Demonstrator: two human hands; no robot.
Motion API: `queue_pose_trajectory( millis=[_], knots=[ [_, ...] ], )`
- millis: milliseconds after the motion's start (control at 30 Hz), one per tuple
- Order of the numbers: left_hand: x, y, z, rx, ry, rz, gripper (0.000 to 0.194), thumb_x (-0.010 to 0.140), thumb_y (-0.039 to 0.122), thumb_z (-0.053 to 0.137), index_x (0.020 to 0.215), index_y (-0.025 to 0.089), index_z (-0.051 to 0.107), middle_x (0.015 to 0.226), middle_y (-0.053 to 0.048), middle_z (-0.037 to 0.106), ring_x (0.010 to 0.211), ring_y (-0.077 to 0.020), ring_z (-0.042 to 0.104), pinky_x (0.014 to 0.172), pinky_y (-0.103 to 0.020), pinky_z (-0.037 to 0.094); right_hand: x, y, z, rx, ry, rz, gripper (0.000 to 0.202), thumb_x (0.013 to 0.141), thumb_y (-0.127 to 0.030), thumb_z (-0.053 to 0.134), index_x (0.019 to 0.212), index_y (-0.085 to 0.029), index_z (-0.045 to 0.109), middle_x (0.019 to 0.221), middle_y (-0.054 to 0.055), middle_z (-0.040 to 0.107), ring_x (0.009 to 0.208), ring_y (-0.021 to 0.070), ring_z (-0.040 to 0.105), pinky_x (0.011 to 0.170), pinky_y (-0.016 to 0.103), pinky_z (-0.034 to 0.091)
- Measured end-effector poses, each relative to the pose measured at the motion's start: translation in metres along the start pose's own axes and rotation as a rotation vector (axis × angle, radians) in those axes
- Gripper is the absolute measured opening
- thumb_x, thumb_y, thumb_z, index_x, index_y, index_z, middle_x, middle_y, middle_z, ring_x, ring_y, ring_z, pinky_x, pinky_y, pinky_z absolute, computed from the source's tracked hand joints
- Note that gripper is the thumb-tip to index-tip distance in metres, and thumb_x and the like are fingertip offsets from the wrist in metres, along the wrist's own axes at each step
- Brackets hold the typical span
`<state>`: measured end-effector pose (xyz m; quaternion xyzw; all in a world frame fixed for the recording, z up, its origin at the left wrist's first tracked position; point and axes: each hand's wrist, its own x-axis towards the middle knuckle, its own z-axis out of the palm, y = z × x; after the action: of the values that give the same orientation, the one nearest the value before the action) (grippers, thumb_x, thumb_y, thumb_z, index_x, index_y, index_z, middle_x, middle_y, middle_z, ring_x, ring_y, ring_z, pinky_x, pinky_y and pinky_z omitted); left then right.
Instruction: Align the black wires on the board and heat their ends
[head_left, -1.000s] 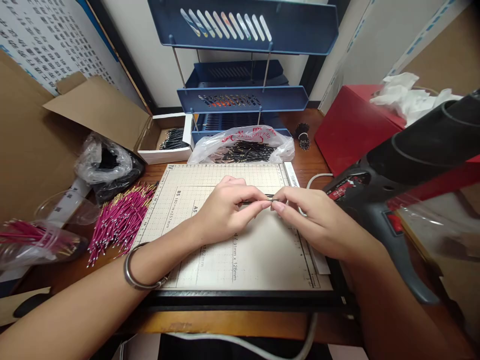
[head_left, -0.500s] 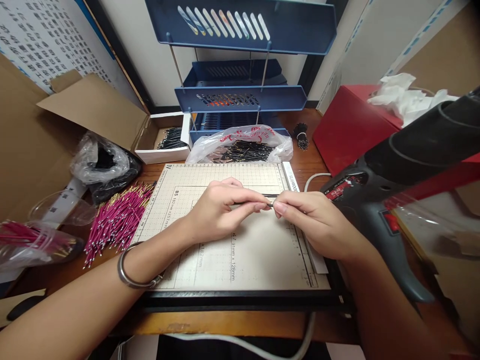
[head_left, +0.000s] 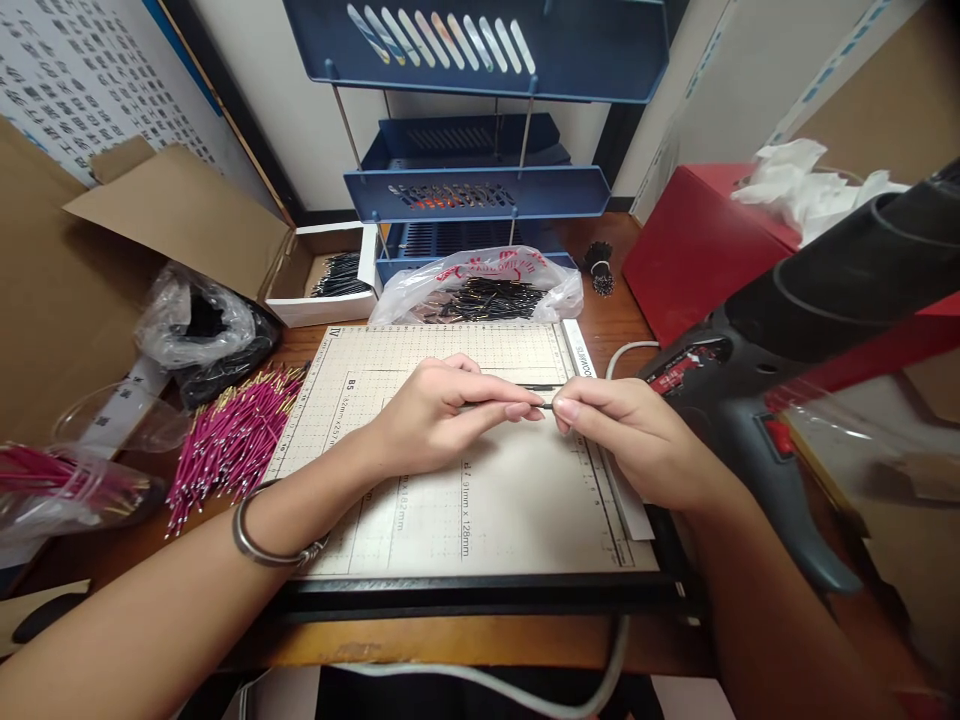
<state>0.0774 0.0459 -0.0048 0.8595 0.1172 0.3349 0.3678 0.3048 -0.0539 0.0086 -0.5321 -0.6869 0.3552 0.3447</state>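
Observation:
My left hand (head_left: 457, 410) pinches a thin black wire (head_left: 548, 405) between thumb and forefinger. The fingertips of my right hand (head_left: 626, 430) are closed on the wire's other end, a small gap from the left fingertips. Most of the wire is hidden in my fingers. Both hands are over a cream paper trimmer board (head_left: 525, 510) printed with a grid and sizes. Just behind the fingers, another thin black piece (head_left: 534, 387) lies on the board. A clear plastic bag (head_left: 420, 290) of similar black pieces sits beyond the board.
Magenta wires with gold ends (head_left: 232, 440) are piled left of the board. A white box (head_left: 322, 309) holds black pieces. A blue tiered rack (head_left: 480, 195) stands behind. At right are a heat gun (head_left: 780, 410), a red box (head_left: 697, 250) and a black bundle (head_left: 600, 268).
The fingertips of my two hands have moved slightly apart, showing a little more of the black wire between them. The whole view has shifted slightly.

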Motion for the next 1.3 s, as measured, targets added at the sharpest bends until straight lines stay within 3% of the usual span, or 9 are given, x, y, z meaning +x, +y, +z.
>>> queue_pose_trajectory(
  millis=[233,500,700,967,1167,1300],
  knots=[
    [0.000,-0.002,-0.001,-0.010,0.017,-0.037,0.016,0.098,0.020,0.078,0.111,0.019,0.088,0.100,-0.006,0.087,0.078,-0.0164,0.080,0.076,-0.028,0.059,0.000,0.004,-0.002,0.010,0.056,0.019,0.038,0.105,-0.043,0.053,0.077,-0.019,0.063,0.066,-0.003,0.051,0.064,0.0116,0.046,0.061,0.028,0.032],
    [0.000,-0.004,-0.002,-0.062,0.003,-0.035,0.020,0.103,0.015,0.069,0.112,0.014,0.087,0.095,-0.007,0.087,0.080,-0.0147,0.082,0.083,-0.025,0.060,-0.002,0.008,-0.001,0.017,0.087,0.064,0.038,0.104,-0.045,0.054,0.077,-0.019,0.063,0.068,-0.002,0.051,0.065,0.0125,0.046,0.062,0.029,0.032],
    [0.002,0.003,-0.005,-0.084,-0.024,-0.049,0.019,0.099,0.018,0.075,0.112,0.012,0.086,0.091,-0.007,0.087,0.071,-0.0152,0.078,0.068,-0.025,0.059,-0.001,0.008,0.000,0.033,0.073,0.028,0.037,0.104,-0.044,0.055,0.078,-0.019,0.064,0.069,-0.002,0.052,0.066,0.0119,0.047,0.063,0.028,0.032],
    [0.002,0.002,-0.002,-0.130,-0.039,-0.065,0.024,0.106,0.015,0.062,0.116,0.012,0.084,0.094,-0.007,0.087,0.085,-0.0155,0.083,0.085,-0.023,0.064,0.002,0.010,0.001,0.041,0.083,0.007,0.037,0.104,-0.042,0.055,0.077,-0.019,0.064,0.070,-0.002,0.055,0.068,0.0125,0.048,0.064,0.029,0.033],
    [0.002,0.005,-0.004,-0.196,-0.047,-0.117,0.022,0.100,0.021,0.073,0.116,0.014,0.086,0.092,-0.008,0.087,0.074,-0.0167,0.080,0.068,-0.024,0.062,0.000,0.008,0.002,0.098,0.086,-0.032,0.035,0.104,-0.039,0.057,0.075,-0.019,0.064,0.067,-0.002,0.051,0.065,0.0118,0.043,0.062,0.029,0.030],
    [0.003,0.004,-0.004,-0.241,-0.060,-0.140,0.023,0.104,0.021,0.067,0.115,0.016,0.087,0.091,-0.007,0.087,0.076,-0.0159,0.080,0.073,-0.024,0.063,-0.001,0.008,0.001,0.104,0.079,-0.026,0.036,0.103,-0.040,0.057,0.075,-0.019,0.064,0.068,-0.002,0.052,0.065,0.0119,0.043,0.062,0.029,0.030]
  ],
)
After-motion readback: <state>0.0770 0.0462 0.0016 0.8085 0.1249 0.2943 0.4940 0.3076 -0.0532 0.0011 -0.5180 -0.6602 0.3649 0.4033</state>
